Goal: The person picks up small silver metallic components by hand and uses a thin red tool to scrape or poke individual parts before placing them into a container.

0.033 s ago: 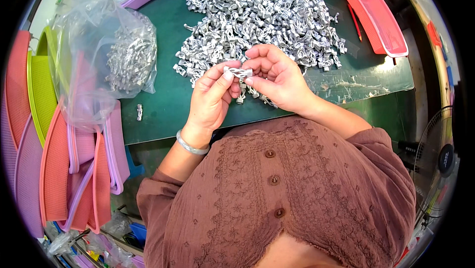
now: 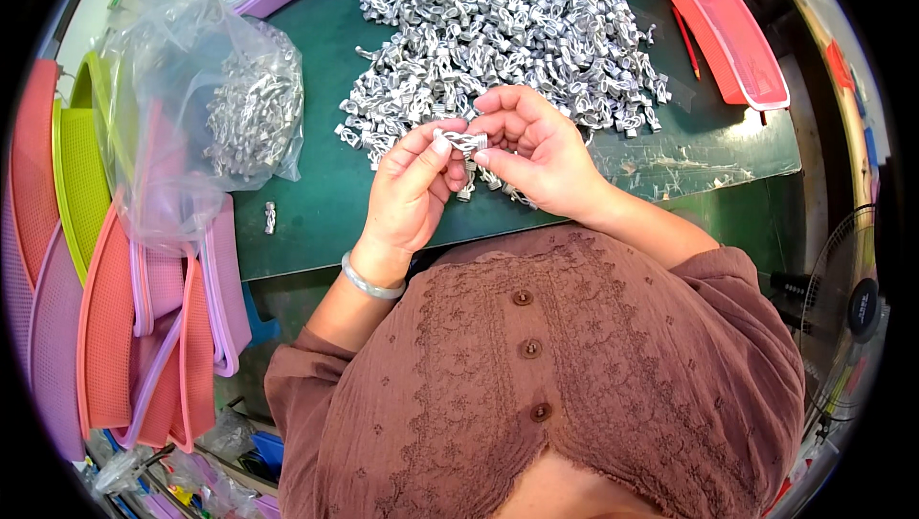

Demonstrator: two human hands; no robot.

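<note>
"Left hand [image 2: 407,184] and right hand [image 2: 541,157]?"

"Both pinch one grey-white braided piece [image 2: 462,142], at the near edge of the heap [image 2: 498,35]."

"Its ends?"

"Partly hidden by fingers [image 2: 440,147]; fine detail is unclear."

1. Left of your left hand [image 2: 410,184], green tabletop [image 2: 330,198] lies open up to the clear plastic bag [image 2: 158,55].
2. Beyond your right hand [image 2: 544,157], the heap of gray-white braided pieces [image 2: 498,35] blocks you.

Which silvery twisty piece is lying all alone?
The piece on the green table, between the clear bag and the table's near edge; others nearby are heaped, bagged or held.
</note>
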